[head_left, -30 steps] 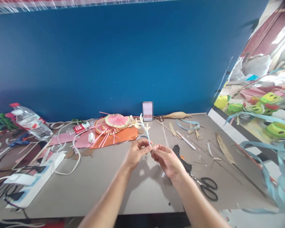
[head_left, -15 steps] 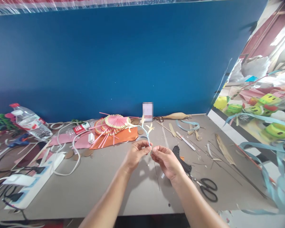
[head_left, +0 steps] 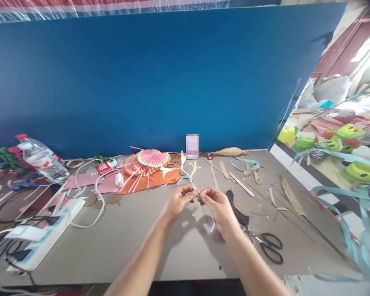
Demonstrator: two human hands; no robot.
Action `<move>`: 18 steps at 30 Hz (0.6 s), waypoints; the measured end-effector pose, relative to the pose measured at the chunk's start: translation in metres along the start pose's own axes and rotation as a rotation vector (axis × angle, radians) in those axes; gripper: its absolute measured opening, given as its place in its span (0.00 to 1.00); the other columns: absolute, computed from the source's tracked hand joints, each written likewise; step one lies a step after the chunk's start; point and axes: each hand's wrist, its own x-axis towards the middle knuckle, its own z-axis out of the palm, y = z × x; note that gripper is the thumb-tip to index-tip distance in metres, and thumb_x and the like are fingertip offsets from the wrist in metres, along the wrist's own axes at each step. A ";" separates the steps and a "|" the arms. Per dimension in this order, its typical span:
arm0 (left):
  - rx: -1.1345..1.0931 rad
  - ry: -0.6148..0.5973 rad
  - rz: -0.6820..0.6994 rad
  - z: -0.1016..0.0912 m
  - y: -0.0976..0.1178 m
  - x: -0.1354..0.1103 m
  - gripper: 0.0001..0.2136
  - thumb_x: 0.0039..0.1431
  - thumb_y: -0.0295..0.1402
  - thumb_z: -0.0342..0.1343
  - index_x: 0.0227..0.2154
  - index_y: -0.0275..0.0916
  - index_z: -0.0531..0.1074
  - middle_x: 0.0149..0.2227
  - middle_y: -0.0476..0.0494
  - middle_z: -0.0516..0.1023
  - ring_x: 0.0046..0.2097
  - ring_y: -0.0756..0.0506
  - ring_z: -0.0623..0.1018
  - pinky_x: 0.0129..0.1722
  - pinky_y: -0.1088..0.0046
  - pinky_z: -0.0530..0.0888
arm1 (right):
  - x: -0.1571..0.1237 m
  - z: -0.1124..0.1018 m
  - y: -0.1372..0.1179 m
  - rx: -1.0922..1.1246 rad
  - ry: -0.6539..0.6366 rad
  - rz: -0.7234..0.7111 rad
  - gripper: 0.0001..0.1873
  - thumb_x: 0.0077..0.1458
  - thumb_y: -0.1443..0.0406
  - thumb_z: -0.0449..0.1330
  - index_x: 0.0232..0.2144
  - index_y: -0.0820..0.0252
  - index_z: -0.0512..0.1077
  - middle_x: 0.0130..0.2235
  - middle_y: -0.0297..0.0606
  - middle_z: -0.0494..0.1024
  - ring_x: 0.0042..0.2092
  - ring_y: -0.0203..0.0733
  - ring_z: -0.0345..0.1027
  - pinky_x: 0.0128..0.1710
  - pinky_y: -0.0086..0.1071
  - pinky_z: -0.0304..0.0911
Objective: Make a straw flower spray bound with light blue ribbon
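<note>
Between my two hands is an artificial flower stem, wrapped in light blue, with pale cream blossoms branching at its top. My left hand pinches the wrapped stem just under the branches. Close beside it, my right hand pinches the lower part, fingertips nearly touching those of the left. A thin dark bare wire runs down below my fingers. Just what lies between the right fingertips is partly hidden. To the right of my right hand lies a black glue gun, with black-handled scissors nearer the front.
Pink and orange paper fans lie at the back left. A white power strip, cables and a plastic bottle are on the left. Dried leaves and light blue ribbon lie right. A blue panel stands behind.
The flower stem has turned in my fingers, so its blossoms face differently and spread wider. The wire's lower end has swung to the right. Both hands stay in nearly the same place.
</note>
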 end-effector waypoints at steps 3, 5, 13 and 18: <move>0.006 0.000 -0.009 0.001 0.001 -0.001 0.08 0.46 0.36 0.55 0.24 0.36 0.72 0.25 0.47 0.70 0.29 0.50 0.69 0.29 0.75 0.66 | 0.000 0.000 0.000 -0.023 0.025 -0.020 0.09 0.40 0.62 0.62 0.20 0.61 0.67 0.21 0.31 0.66 0.26 0.33 0.57 0.31 0.29 0.52; 0.001 0.003 -0.014 0.001 0.001 -0.001 0.08 0.46 0.36 0.56 0.24 0.36 0.73 0.25 0.47 0.70 0.29 0.50 0.69 0.30 0.75 0.67 | 0.001 -0.001 0.001 -0.014 0.020 -0.017 0.09 0.40 0.61 0.62 0.20 0.61 0.67 0.21 0.31 0.66 0.25 0.32 0.56 0.31 0.29 0.53; -0.014 -0.004 -0.004 -0.002 -0.004 -0.001 0.08 0.45 0.37 0.56 0.25 0.36 0.72 0.24 0.47 0.70 0.28 0.50 0.69 0.30 0.74 0.67 | 0.002 -0.005 0.006 0.007 -0.001 -0.008 0.11 0.40 0.60 0.62 0.20 0.62 0.68 0.21 0.33 0.68 0.25 0.34 0.59 0.30 0.30 0.55; -0.034 0.007 -0.016 0.000 -0.006 -0.001 0.08 0.46 0.36 0.56 0.26 0.36 0.71 0.24 0.48 0.69 0.27 0.51 0.69 0.31 0.74 0.66 | 0.003 -0.005 0.009 -0.009 0.036 -0.022 0.10 0.40 0.60 0.62 0.21 0.62 0.67 0.21 0.33 0.68 0.25 0.34 0.59 0.29 0.30 0.55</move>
